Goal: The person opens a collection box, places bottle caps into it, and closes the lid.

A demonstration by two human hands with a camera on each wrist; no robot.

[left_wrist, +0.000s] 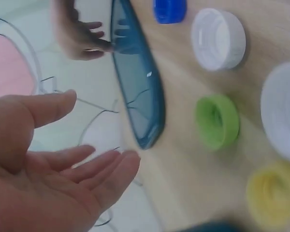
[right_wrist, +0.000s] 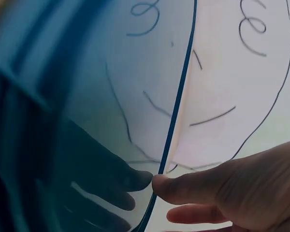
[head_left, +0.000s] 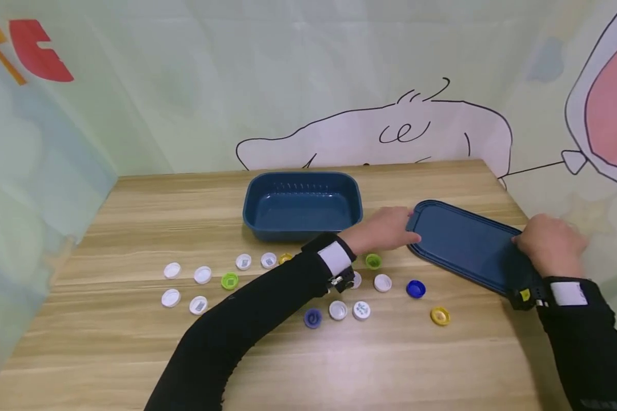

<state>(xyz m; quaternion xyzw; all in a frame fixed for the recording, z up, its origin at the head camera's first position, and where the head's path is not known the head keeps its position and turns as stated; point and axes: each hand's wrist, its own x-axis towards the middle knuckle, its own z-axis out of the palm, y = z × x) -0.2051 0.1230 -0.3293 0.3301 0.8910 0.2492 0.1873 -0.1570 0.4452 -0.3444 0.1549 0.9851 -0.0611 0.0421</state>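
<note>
My right hand point(head_left: 552, 245) pinches the right end of a dark blue rectangular lid point(head_left: 463, 245), its thumb at the rim in the right wrist view. Close to the lid's left end is my left hand point(head_left: 383, 229). In the left wrist view, the left hand's fingers point(left_wrist: 108, 181) are spread and apart from the lid, with nothing between them. A matching blue tub point(head_left: 302, 236) stands behind the left forearm, its open top facing up. Part of the table beneath that forearm is hidden.
Several bottle caps lie about the wooden table point(head_left: 391, 365), among them a white cap point(head_left: 172, 270), a green cap point(head_left: 229, 281), a blue cap point(head_left: 416, 289) and a yellow cap point(head_left: 440, 316). A printed cloth point(head_left: 185, 85) hangs behind the table.
</note>
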